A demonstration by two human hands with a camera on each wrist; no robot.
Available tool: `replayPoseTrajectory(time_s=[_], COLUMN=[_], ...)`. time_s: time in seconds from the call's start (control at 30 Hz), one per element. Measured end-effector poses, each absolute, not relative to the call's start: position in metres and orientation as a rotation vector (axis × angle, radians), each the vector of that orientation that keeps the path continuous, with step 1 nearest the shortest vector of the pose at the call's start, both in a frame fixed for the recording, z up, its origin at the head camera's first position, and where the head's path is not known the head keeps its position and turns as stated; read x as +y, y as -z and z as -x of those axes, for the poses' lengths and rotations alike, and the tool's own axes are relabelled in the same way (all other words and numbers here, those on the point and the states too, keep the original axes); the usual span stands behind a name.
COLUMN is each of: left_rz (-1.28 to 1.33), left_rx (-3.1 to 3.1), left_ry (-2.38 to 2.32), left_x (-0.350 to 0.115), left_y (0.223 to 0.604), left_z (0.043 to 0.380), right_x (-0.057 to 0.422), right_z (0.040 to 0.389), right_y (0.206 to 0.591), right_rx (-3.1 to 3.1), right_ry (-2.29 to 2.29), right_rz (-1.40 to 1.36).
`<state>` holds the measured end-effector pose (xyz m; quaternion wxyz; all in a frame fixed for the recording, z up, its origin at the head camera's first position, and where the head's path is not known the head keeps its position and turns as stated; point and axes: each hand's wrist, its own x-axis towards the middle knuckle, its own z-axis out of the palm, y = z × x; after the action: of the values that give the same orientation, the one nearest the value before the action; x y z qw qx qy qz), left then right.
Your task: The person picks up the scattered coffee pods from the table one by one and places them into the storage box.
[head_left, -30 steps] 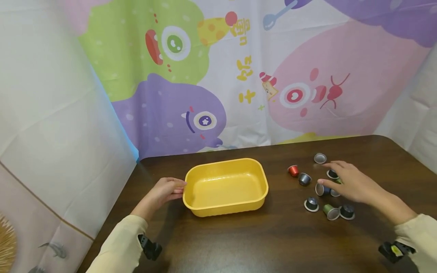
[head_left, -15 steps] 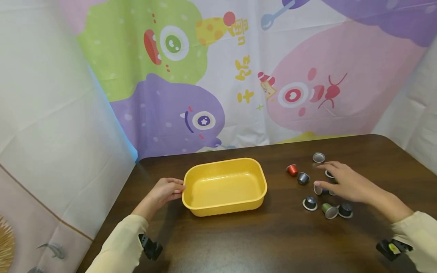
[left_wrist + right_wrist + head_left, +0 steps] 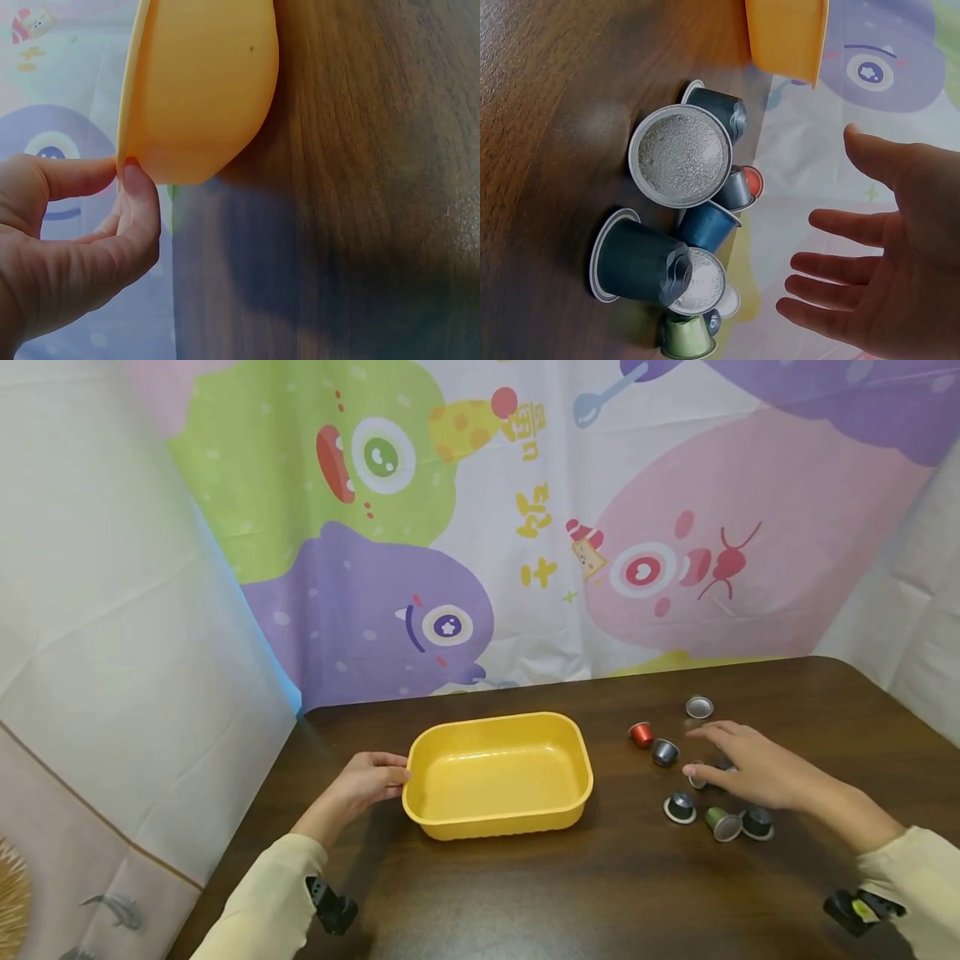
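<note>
In the head view, a yellow plastic tub (image 3: pixel 502 823) stands on the dark wooden table. My left hand (image 3: pixel 369 783) pinches its left rim between thumb and fingers, which the left wrist view shows closely. To the right, my right hand (image 3: pixel 761 768) hovers over scattered coffee capsules, fingers spread and holding nothing. A red capsule (image 3: pixel 641 735), a dark grey capsule (image 3: pixel 664 752) and a silver-lidded capsule (image 3: pixel 699 707) lie beyond its fingertips. Nearer lie a black capsule (image 3: pixel 680 807) and a green capsule (image 3: pixel 722 824). The hand partly hides others, including a blue capsule (image 3: pixel 707 226).
Another black capsule (image 3: pixel 757 824) touches the green one. The wooden table (image 3: pixel 517 902) ends at a cartoon-printed cloth (image 3: pixel 540 643) behind. White cloth walls (image 3: pixel 150 610) flank both sides.
My right hand has shifted slightly left and down over the capsules, covering more of them. My left hand keeps its pinch on the tub's rim; the tub has barely shifted in view.
</note>
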<state>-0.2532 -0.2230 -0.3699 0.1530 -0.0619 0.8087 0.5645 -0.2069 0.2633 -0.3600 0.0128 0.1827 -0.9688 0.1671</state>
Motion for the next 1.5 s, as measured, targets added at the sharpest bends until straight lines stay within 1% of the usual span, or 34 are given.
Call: replayPoseTrajectory(time_s=[0.7,1.03,1.5], left_rz=[0.134,0.123,0.154], left_rx=[2.254,2.252,2.256], left_ry=[-1.654,-1.642,-1.624], left_x=[-0.215,-0.210,-0.203], left_y=[0.373,0.374,0.371], left_z=[0.247,0.244,0.237], right_x=[0.256,0.256,0.250], right_z=[0.204,0.207,0.207], right_y=[0.357,0.358,0.365], right_rx=[-2.997,-2.932,-2.941], right_ry=[-0.569,-0.488,-0.522], right_rz=[-0.791,-0.908,-0.966])
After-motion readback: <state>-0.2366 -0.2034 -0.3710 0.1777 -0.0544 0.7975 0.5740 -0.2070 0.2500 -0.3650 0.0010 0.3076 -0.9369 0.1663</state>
